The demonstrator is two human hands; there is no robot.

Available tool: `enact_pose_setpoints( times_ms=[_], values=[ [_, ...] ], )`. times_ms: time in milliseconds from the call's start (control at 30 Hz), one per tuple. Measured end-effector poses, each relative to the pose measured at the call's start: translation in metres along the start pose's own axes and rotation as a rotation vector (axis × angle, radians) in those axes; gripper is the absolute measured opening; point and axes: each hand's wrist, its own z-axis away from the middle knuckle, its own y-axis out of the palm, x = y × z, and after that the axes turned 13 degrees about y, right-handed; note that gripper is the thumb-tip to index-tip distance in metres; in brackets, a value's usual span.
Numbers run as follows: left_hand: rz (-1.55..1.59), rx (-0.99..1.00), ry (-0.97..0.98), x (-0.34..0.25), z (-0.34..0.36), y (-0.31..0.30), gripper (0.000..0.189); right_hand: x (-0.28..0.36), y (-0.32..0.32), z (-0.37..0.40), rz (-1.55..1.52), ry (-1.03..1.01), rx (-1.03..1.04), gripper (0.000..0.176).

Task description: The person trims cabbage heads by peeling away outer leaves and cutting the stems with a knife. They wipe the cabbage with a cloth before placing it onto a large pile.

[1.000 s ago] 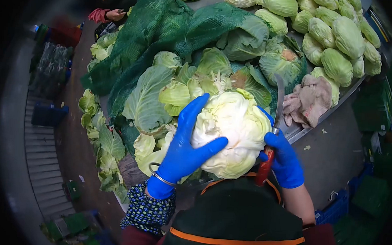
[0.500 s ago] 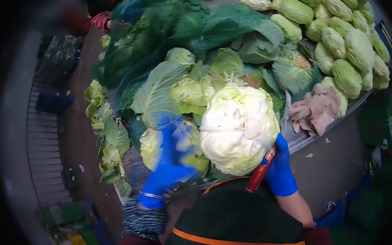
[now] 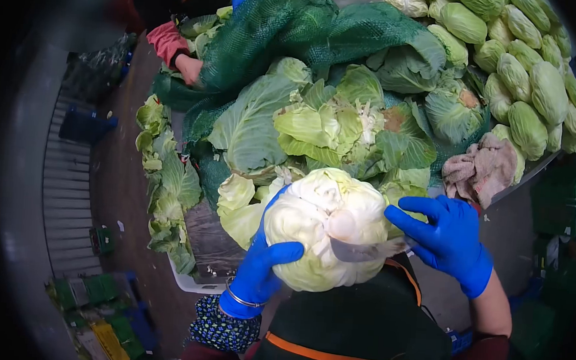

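Note:
A trimmed pale cabbage (image 3: 299, 210) is held in front of the apron, its cut stem facing up. My left hand (image 3: 256, 264), in a blue glove, grips its left side with the thumb on top. My right hand (image 3: 446, 239), also gloved in blue, is to the right of the cabbage and holds a knife (image 3: 363, 250). The blade lies across the cabbage just below the stem. Most of the handle is hidden by the hand. Loose outer leaves (image 3: 317, 129) lie just beyond.
Green netting (image 3: 278, 24) covers cabbages at the back, where another person's bare hand (image 3: 189, 68) touches it. Long pale cabbages (image 3: 528, 129) are piled at the right, by a dirty cloth (image 3: 480, 168). Trimmed leaves (image 3: 179, 180) line the left edge.
My left hand has come in and taken hold of the cabbage, now lower and further left. My right hand has left the cabbage's side; the blade has swung over it. The netting has shifted.

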Motion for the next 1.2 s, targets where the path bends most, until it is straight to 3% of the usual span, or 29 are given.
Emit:
enact_pose_setpoints(
  times_ms=[100,200,300,333,400,500,633,767,833,900,967,1000,1067,1133,1200],
  values=[
    [0.002,0.015,-0.014,-0.001,0.006,0.002,0.087,-0.005,0.003,-0.008,0.065,-0.089,0.062,0.063],
    [-0.084,0.045,-0.010,0.001,0.008,-0.003,0.085,-0.010,0.015,-0.010,0.084,-0.096,-0.005,0.066],
    [-0.052,0.035,-0.013,0.003,0.003,0.004,0.084,-0.002,0.040,-0.010,-0.082,0.259,-0.092,0.065],
    [0.048,-0.033,-0.054,0.003,0.003,0.007,0.084,0.002,0.047,-0.009,-0.078,0.255,-0.081,0.065],
    [0.033,-0.038,-0.045,0.000,0.001,0.002,0.082,0.007,0.058,-0.005,-0.207,0.329,-0.164,0.064],
    [0.041,0.038,-0.095,-0.003,-0.003,-0.003,0.076,0.009,0.058,-0.001,-0.248,0.383,-0.133,0.062],
    [0.166,-0.007,-0.169,0.000,-0.007,0.003,0.066,0.012,0.061,0.003,-0.279,0.523,-0.137,0.061],
    [0.201,0.021,-0.226,-0.003,-0.010,0.006,0.060,0.011,0.049,0.001,-0.239,0.512,-0.152,0.063],
    [0.227,0.057,-0.272,-0.006,-0.014,0.001,0.060,0.004,0.038,-0.004,-0.084,0.410,-0.151,0.054],
    [0.255,0.097,-0.325,-0.006,-0.015,-0.010,0.060,-0.029,0.059,-0.002,0.017,0.320,-0.456,0.031],
    [0.230,0.172,-0.443,-0.003,-0.010,-0.022,0.061,-0.088,0.024,-0.001,-1.465,0.719,-0.201,0.017],
    [0.140,0.186,-0.398,0.000,-0.002,-0.017,0.062,-0.086,0.003,-0.016,-1.588,0.736,-0.260,0.025],
    [0.020,0.100,-0.336,0.015,0.001,-0.019,0.065,-0.088,0.014,-0.008,-1.135,0.839,0.038,0.033],
    [0.128,0.061,-0.296,0.018,-0.010,-0.018,0.068,-0.030,0.013,-0.006,-1.688,0.646,0.219,0.050],
    [0.251,0.049,-0.256,0.022,-0.016,-0.027,0.069,-0.023,0.024,-0.006,-1.940,0.475,0.321,0.057]
  ],
)
